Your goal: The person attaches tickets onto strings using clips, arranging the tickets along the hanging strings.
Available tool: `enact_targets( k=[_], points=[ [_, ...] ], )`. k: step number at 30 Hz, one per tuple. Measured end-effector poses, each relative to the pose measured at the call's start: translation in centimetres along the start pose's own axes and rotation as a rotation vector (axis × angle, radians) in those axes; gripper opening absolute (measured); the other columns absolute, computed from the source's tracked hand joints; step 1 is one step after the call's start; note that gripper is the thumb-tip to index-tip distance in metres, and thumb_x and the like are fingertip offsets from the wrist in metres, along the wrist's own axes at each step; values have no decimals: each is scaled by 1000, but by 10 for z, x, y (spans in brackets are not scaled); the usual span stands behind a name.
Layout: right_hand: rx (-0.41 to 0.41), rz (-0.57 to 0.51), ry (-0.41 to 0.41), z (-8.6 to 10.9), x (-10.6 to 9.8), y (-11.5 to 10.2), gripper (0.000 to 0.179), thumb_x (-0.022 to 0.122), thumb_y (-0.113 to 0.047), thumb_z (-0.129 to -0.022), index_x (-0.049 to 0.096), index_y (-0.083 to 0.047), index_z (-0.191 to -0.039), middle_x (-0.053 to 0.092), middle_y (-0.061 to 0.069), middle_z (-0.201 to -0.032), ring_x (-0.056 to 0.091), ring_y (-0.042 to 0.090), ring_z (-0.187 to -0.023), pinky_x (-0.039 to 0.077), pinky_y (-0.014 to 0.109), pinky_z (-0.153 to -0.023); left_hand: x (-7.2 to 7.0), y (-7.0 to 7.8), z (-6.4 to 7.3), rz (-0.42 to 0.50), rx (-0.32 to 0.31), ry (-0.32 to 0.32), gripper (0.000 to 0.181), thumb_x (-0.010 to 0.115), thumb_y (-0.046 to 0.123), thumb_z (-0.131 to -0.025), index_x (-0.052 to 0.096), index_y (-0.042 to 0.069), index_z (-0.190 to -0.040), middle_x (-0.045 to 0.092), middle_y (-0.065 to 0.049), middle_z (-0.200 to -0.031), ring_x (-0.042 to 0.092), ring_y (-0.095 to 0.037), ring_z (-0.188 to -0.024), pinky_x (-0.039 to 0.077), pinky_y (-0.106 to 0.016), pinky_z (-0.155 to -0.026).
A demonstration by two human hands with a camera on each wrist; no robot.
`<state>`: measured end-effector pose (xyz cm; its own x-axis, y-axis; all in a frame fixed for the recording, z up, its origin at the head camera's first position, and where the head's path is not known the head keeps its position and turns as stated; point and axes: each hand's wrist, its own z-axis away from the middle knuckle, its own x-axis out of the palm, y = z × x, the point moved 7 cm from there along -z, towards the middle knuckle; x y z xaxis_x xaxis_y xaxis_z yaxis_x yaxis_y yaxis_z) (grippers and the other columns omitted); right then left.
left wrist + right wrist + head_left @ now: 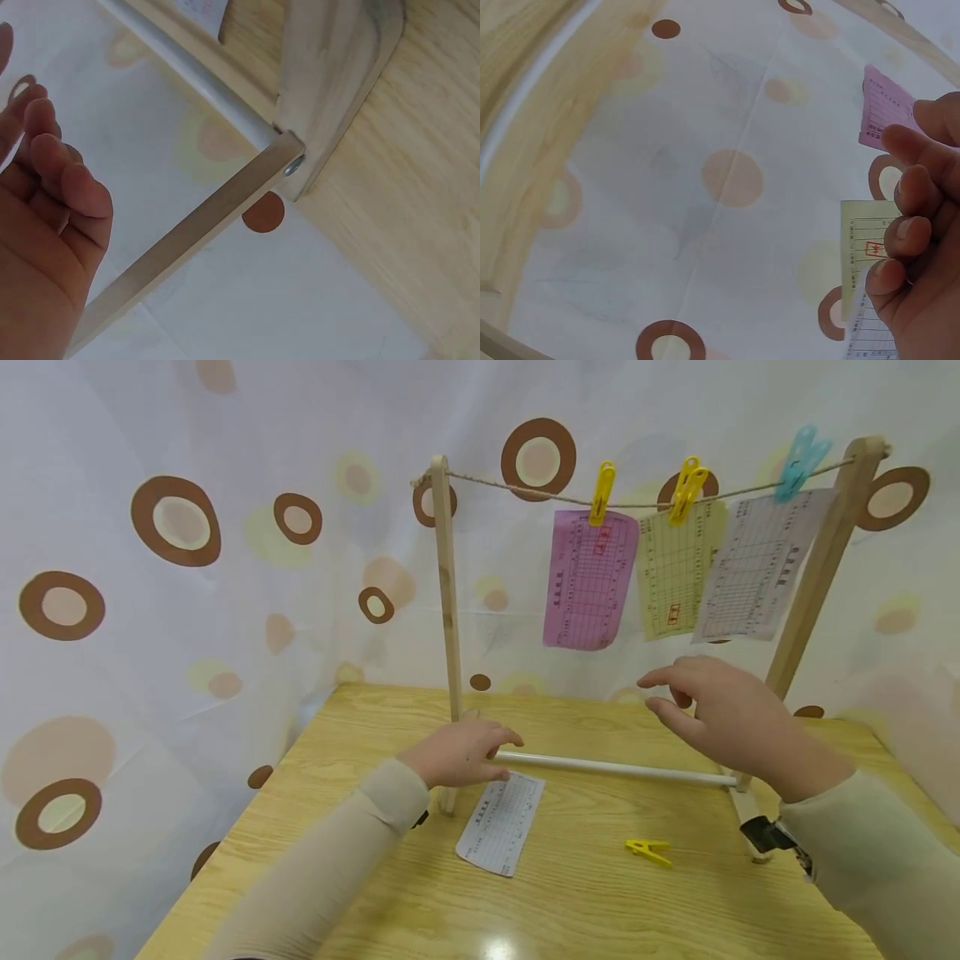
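My left hand (465,753) hovers near the rack's left post with its fingers loosely bent and holds nothing. In the head view its fingertips overlap the top end of a white printed slip (501,827) lying on the table. My right hand (731,722) is raised below the hanging slips, thumb and forefinger apart, with nothing between them. From the cord (525,491) hang a pink slip (588,585) under a yellow clothespin (602,493), a pale yellow slip (675,577) under another, and a white slip (761,568) under a blue clothespin (798,464).
A loose yellow clothespin (648,850) lies on the wooden table (585,910). The rack's left post (447,593) and right post (825,560) stand upright, joined low down by a white rod (615,767). A curtain with ring patterns (300,427) hangs behind.
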<state>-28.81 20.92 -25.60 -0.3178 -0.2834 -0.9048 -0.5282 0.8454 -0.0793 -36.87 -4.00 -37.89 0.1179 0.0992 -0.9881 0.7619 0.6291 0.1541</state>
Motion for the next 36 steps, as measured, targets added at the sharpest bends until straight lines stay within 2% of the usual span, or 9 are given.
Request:
enact_targets(
  k=[4,9,12,14,17,22,26,32,36],
  points=[
    [28,-45,-12,16,21,7,24,69,-23,-98,71,-14,-121,48,-8,-78,42,11,-69,38,33,-62,17,-9,0,53,-51,-61,49,71,35,-97,59,19,-142,64,3,-105,56,-11,-84,49,-30,-72],
    [82,-108,-74,38,50,22,27,68,-26,-99,70,-14,-123,45,-8,-75,36,8,-60,35,29,-58,39,-20,0,90,-147,-139,49,70,33,-97,58,23,-144,64,4,-126,60,-12,-104,48,-35,-93],
    [107,-144,-121,48,67,29,27,68,-27,-99,70,-14,-122,45,-9,-74,34,6,-59,35,28,-58,48,-26,1,90,-223,-174,53,73,34,-95,57,28,-145,65,8,-119,59,-11,-101,48,-36,-93],
    [123,-179,-157,55,76,33,27,69,-27,-99,71,-13,-122,45,-9,-73,35,6,-59,35,28,-57,53,-28,1,82,-256,-188,53,73,36,-94,57,30,-144,65,9,-109,59,-12,-91,48,-35,-88],
    [160,-246,-236,64,91,39,29,70,-27,-98,70,-13,-123,45,-7,-72,34,7,-57,35,28,-55,56,-29,-1,64,-268,-194,52,72,39,-95,57,33,-144,67,10,-107,59,-10,-90,49,-35,-88],
    [237,-360,-392,79,118,47,39,72,-33,-96,67,-12,-128,44,-2,-77,34,8,-60,34,29,-55,61,-30,-4,61,-289,-205,52,70,42,-95,56,34,-145,67,7,-124,61,-12,-107,47,-38,-97],
    [234,-445,-448,89,137,50,42,74,-34,-93,67,-10,-127,44,-2,-76,35,7,-60,34,29,-57,65,-29,-6,54,-308,-213,52,71,40,-96,56,33,-145,64,6,-132,61,-14,-114,47,-38,-98],
    [178,-487,-534,99,153,48,41,77,-42,-89,69,-13,-118,52,-5,-81,44,7,-68,38,30,-61,68,-28,-8,122,-348,-184,44,75,31,-94,60,25,-135,67,7,-115,59,-11,-91,48,-33,-84],
    [177,-515,-600,102,158,43,37,78,-43,-88,67,-16,-111,58,-4,-88,50,12,-74,42,34,-65,70,-26,-6,156,-368,-181,35,76,28,-92,66,17,-124,66,7,-102,58,-11,-86,49,-32,-80]
  ],
)
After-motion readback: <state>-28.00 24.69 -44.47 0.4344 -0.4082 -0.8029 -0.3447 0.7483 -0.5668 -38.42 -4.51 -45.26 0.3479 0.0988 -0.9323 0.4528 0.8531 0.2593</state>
